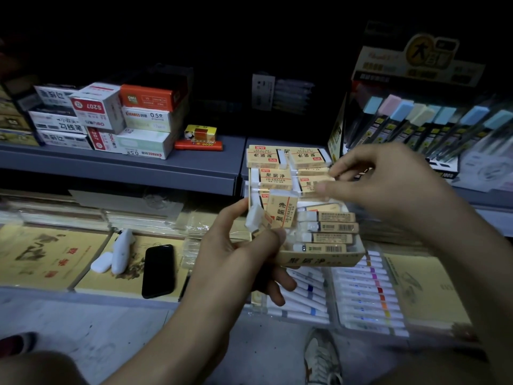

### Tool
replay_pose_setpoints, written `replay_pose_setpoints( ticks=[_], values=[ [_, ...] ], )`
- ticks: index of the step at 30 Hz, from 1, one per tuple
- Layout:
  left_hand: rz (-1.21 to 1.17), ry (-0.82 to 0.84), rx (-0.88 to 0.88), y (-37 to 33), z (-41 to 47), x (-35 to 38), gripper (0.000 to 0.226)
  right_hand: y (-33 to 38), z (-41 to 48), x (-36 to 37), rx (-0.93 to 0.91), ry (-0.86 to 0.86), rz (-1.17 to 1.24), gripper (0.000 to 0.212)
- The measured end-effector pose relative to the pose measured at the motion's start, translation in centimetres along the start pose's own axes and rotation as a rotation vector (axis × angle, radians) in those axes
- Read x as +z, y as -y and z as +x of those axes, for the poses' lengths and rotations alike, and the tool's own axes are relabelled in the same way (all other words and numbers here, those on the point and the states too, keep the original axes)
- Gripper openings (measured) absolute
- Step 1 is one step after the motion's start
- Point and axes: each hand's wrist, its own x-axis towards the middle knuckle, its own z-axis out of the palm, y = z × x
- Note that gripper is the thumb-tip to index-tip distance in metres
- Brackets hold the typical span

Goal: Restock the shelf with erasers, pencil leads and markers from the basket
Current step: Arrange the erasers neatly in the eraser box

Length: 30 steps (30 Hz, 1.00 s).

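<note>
Tan-sleeved white erasers, seemingly jumbled, in box.

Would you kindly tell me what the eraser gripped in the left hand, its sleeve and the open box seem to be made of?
The eraser is probably soft rubber or vinyl, matte white at its bare end. Its sleeve looks like tan printed paper or thin card, with creased edges. The box seems printed cardboard, judging by its thin folded walls.

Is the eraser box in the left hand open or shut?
Open. The box in the left hand has no lid; erasers show inside, four on edge, one tilted.
</note>
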Motion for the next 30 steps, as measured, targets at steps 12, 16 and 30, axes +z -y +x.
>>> replay_pose_setpoints(
  ticks=[12, 16, 30],
  values=[
    [-0.011, -0.008, 0.013, 0.0, 0.1, 0.0, 0.041, 0.5, 1.5, 0.4, -0.264, -0.096, -0.174, 0.028],
    [-0.005, -0.012, 0.010, -0.1, 0.1, 0.1, 0.042, 0.8, 3.2, 1.7, -0.279, -0.003, -0.266, 0.044],
    [-0.010, -0.004, -0.018, 0.0, -0.2, -0.1, 0.046, 0.8, 1.0, 0.3, -0.147, -0.074, 0.281, 0.025]
  ],
)
